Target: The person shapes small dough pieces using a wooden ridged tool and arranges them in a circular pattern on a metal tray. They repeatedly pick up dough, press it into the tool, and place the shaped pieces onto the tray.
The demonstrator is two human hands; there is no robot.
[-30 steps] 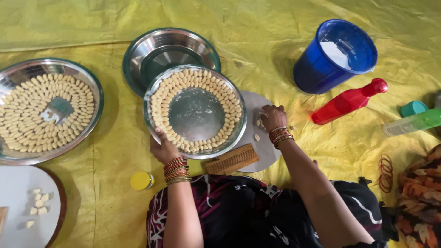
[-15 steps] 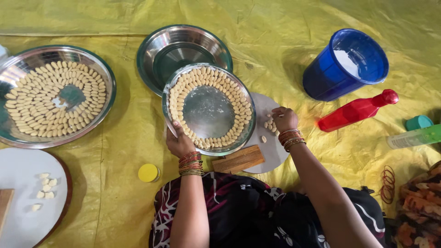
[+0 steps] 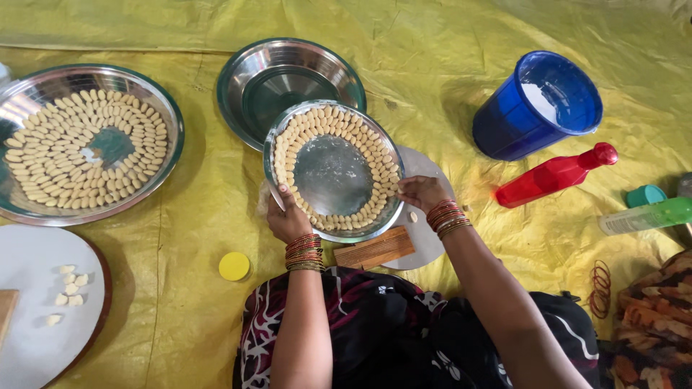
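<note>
Round steel plate (image 3: 333, 173) ringed with pale dough pieces lies between both grips: left hand (image 3: 288, 220) grasps its near-left rim, right hand (image 3: 420, 193) its right rim.

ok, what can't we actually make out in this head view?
- Round board: mostly hidden under the steel plate and right hand.
- Left hand fingers: behind the plate rim.
- Empty steel bowl: near side covered by the plate.
- Green bottle: cut off by the right edge.
- Left full plate: clipped by the left edge.

Blue bucket (image 3: 537, 104), red bottle (image 3: 555, 175), yellow lid (image 3: 234, 266) on yellow sheet (image 3: 461, 43).
</note>
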